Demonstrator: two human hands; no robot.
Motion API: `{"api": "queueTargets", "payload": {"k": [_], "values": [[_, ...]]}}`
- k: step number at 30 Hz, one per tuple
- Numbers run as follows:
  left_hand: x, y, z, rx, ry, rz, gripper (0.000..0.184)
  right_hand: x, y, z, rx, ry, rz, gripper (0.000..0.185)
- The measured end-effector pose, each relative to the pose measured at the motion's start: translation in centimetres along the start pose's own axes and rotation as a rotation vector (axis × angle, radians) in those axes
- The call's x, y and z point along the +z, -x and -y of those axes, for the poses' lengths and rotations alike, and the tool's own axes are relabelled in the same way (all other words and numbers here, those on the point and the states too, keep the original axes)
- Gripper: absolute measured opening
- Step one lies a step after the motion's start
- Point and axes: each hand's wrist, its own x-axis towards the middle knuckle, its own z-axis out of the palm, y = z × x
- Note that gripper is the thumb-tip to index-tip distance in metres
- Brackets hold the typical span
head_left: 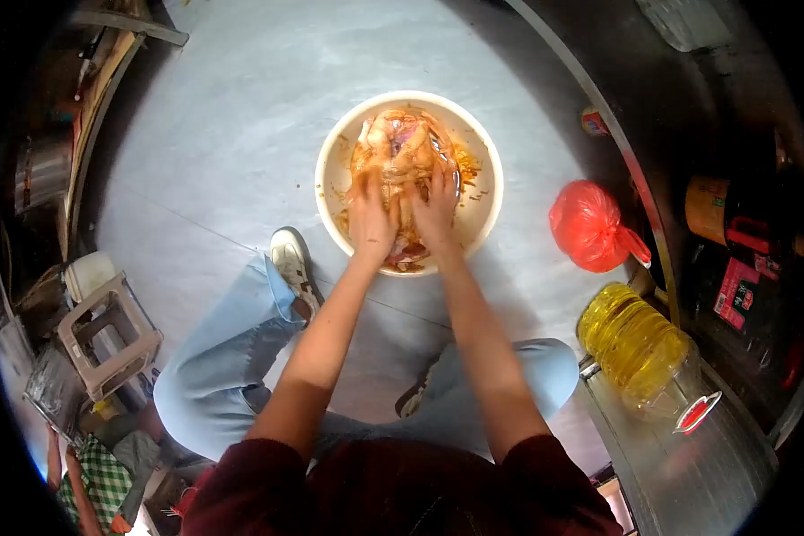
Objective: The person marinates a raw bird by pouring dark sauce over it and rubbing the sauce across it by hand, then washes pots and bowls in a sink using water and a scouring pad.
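A round cream-white basin (489,210) stands on the grey floor in front of me. In it lies a plucked whole raw bird (400,147), coated in brown, wet marinade; whether it is a chicken or a duck I cannot tell. My left hand (372,219) rests on the bird's near left side, fingers stretched out over the skin. Beside it, my right hand (433,213) presses on the right side with its fingers spread. Some fingertips blend into the glossy meat. Yellow-brown shreds (469,165) and dark liquid lie around the bird.
A tied red plastic bag (588,225) sits on the floor to the right. Closer to me lies a large jug of yellow oil (639,348). Dark shelving with bottles (741,214) lines the right. A beige stool (112,335) stands left, near my bent knees.
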Motion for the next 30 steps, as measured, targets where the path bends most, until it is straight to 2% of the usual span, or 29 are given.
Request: {"api": "queueTargets", "payload": {"k": [1, 2, 3, 4, 5, 7, 8, 11, 12, 13, 16, 18, 19, 20, 21, 23, 25, 27, 29, 30], "values": [[0.5, 0.6, 1.3, -0.071, -0.003, -0.062, 0.059, 0.5, 0.5, 0.9, 0.012, 0.178, -0.021, 0.077], [1.9, 1.5, 3.2, -0.142, -0.004, -0.123, 0.062, 0.5, 0.8, 1.4, 0.103, 0.227, 0.095, 0.092], [2.9, 2.0, 4.3, -0.215, -0.003, -0.182, 0.065, 0.6, 0.7, 1.5, 0.114, 0.257, 0.075, 0.092], [2.4, 1.6, 4.2, -0.308, 0.084, -0.010, 0.083, 0.4, 0.5, 1.3, 0.125, 0.290, 0.057, 0.093], [3.3, 0.9, 5.2, -0.392, 0.237, 0.091, 0.083, 0.2, 0.2, 0.8, 0.133, 0.327, 0.039, 0.094], [5.0, -0.1, 7.2, -0.562, 0.547, 0.302, 0.083, 1.3, -1.1, -2.3, 0.007, 0.189, -0.034, 0.092], [1.4, -2.0, 4.7, -0.836, 0.697, 0.397, 0.081, 2.0, -1.9, -3.6, -0.020, 0.149, -0.040, 0.092], [0.2, -3.5, 4.1, -0.704, 1.140, 0.449, 0.075, 2.1, -2.5, -4.3, -0.100, -0.080, -0.087, 0.082], [-0.3, -4.1, 3.9, -0.754, 0.956, 0.447, 0.067, 2.4, -2.4, -4.1, -0.122, -0.184, -0.112, 0.077], [-0.4, -4.3, 4.0, -0.697, 0.880, 0.411, 0.065, 2.9, -2.6, -4.1, -0.144, -0.290, -0.140, 0.072], [-0.6, -3.4, 3.0, -0.546, 0.692, 0.315, 0.056, 4.0, -3.2, -5.4, 0.157, -1.025, 0.084, 0.059], [-2.8, -3.0, 0.2, -0.351, 0.387, 0.255, 0.053, 3.4, -2.3, -3.7, 0.362, -1.453, 0.267, 0.056], [-3.4, -2.6, -1.2, -0.249, 0.230, 0.221, 0.051, 3.6, -1.9, -3.6, 0.311, -1.434, 0.261, 0.055], [-3.2, -2.0, -2.7, -0.084, 0.127, 0.083, 0.038, 3.8, -1.4, -3.5, 0.261, -1.416, 0.252, 0.054], [-3.1, -1.6, -3.9, -0.096, 0.048, 0.165, 0.051, 3.9, -1.0, -3.3, 0.208, -1.398, 0.246, 0.052], [-1.3, -2.1, -5.7, -0.255, 0.190, 0.184, 0.048, 1.7, -0.9, -1.8, 0.374, -1.390, 0.206, 0.052], [1.0, -1.7, -7.3, -0.152, 0.220, 0.163, 0.038, -2.3, -0.7, -0.6, 0.550, -1.362, 0.166, 0.052], [2.0, -1.6, -7.5, -0.059, 0.348, 0.168, 0.032, -3.6, -1.1, -2.5, 0.560, -1.360, 0.116, 0.051], [2.0, -2.0, -6.7, 0.027, 0.565, 0.184, 0.028, -2.1, -2.4, -6.9, 0.394, -1.394, 0.074, 0.049], [1.7, -2.0, -5.7, 0.061, 0.573, 0.154, 0.027, -2.4, -1.9, -6.9, 0.367, -1.499, 0.070, 0.049]]}}
